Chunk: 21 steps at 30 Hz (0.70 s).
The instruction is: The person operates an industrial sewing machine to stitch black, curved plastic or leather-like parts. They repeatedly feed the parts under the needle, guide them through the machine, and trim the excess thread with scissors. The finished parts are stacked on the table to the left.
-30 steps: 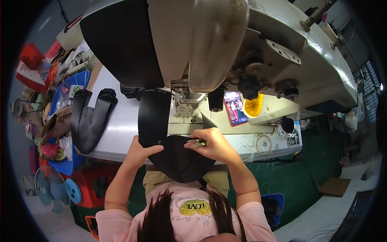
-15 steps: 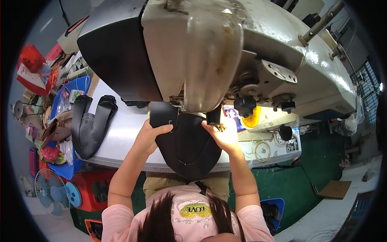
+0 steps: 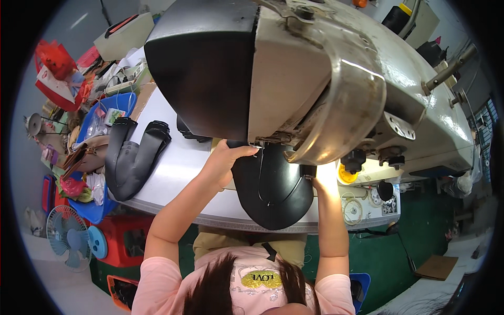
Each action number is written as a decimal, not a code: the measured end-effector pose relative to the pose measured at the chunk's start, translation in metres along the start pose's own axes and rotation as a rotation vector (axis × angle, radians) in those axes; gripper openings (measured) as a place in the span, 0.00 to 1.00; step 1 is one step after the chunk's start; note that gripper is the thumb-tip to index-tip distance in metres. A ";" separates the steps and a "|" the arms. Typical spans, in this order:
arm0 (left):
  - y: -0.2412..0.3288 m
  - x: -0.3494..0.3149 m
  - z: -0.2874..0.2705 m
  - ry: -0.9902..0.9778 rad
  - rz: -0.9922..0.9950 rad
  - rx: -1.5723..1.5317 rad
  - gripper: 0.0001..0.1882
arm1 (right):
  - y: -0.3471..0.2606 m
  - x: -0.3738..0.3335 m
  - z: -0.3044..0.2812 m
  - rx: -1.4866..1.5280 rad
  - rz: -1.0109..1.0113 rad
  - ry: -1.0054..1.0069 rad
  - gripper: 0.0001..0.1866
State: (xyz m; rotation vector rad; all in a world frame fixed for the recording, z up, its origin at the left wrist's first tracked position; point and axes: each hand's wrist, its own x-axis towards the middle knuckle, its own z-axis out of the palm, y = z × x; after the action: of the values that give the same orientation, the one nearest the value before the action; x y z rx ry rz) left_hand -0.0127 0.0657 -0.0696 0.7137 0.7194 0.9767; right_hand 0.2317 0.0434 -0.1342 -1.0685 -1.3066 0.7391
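Observation:
A black, smooth, rounded U-shaped panel (image 3: pixel 283 207) lies under the head of a large sewing machine (image 3: pixel 294 68), its curved end toward me. A thin seam line or slit runs in a curve across it. My left hand (image 3: pixel 223 164) grips the panel's left side, thumb on top and the other fingers out of sight beneath. My right hand (image 3: pixel 326 181) is at the panel's right edge, washed out by the lamp's glare; its fingers are mostly hidden. A clear plastic guard (image 3: pixel 349 110) hangs before the needle area, which I cannot see.
Several stacked black U-shaped pieces (image 3: pixel 131 163) lie on the white table (image 3: pixel 173 194) at left. Beside them stands a cluttered blue basket (image 3: pixel 97 210). A red stool (image 3: pixel 115 239) and a fan (image 3: pixel 71 236) stand lower left. Thread coils (image 3: pixel 353 209) lie at right.
The view has shifted, so the machine head appears farther right. The panel sits differently under the machine, and its black strip at upper left is now mostly hidden. My right hand shows less.

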 end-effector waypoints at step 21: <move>0.004 0.003 0.008 0.074 0.032 0.065 0.16 | 0.011 0.019 -0.010 0.044 0.118 0.106 0.09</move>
State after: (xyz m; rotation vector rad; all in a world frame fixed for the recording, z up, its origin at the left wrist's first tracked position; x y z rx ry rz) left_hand -0.0069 0.0681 -0.0624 0.7508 0.8099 1.0168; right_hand 0.2454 0.0625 -0.1363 -1.1413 -1.1398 0.7844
